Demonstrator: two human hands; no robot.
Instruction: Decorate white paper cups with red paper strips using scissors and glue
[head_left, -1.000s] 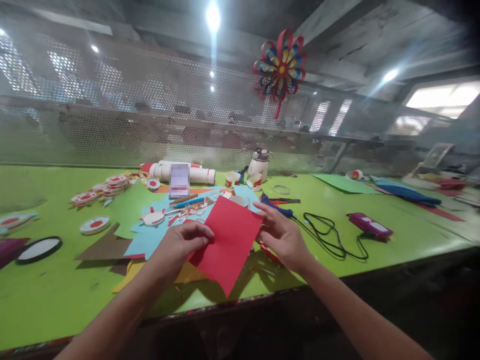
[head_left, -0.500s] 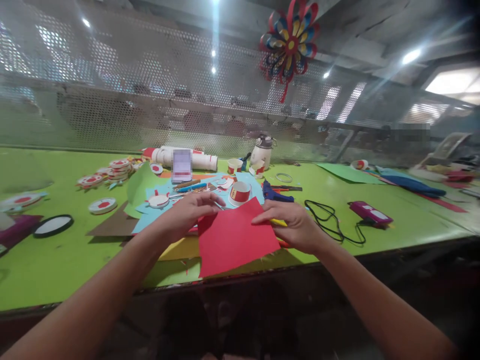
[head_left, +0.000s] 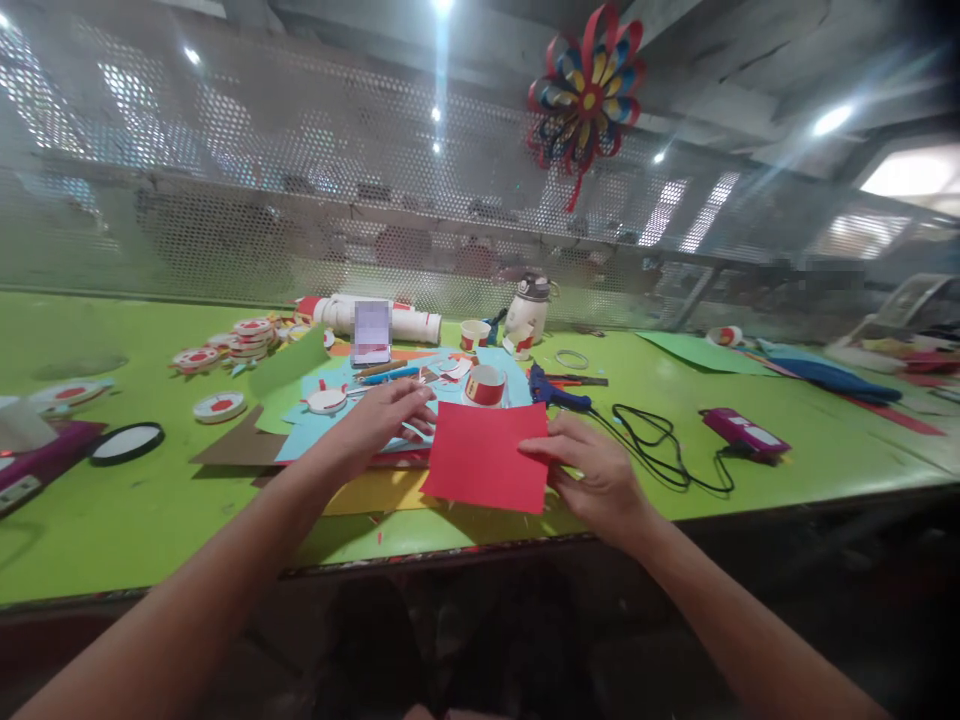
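Observation:
My right hand [head_left: 592, 468] pinches the right edge of a red paper sheet [head_left: 487, 455], thumb on top and fingers beneath. The sheet is held above the front part of the green table. Just left of it is my left hand [head_left: 394, 412], its fingers apart and nothing in them. Behind the sheet stands a red and white paper cup [head_left: 484, 385] on light blue paper [head_left: 315, 436]. Yellow paper [head_left: 367, 495] lies below and to the left of the red sheet. A white disc with red tabs [head_left: 327, 401] lies beyond my left wrist.
A blue glue gun [head_left: 559, 390] lies right of the cup, near a black cable and a purple box [head_left: 746, 434]. Farther back are a phone [head_left: 372, 333], white rolls [head_left: 405, 322] and a bottle [head_left: 527, 305]. Stacked discs [head_left: 251, 340] sit at left. The table edge [head_left: 450, 549] is near.
The red sheet has turned flatter and moved slightly right, with my right hand still on its edge. My left hand has moved slightly left, apart from the sheet.

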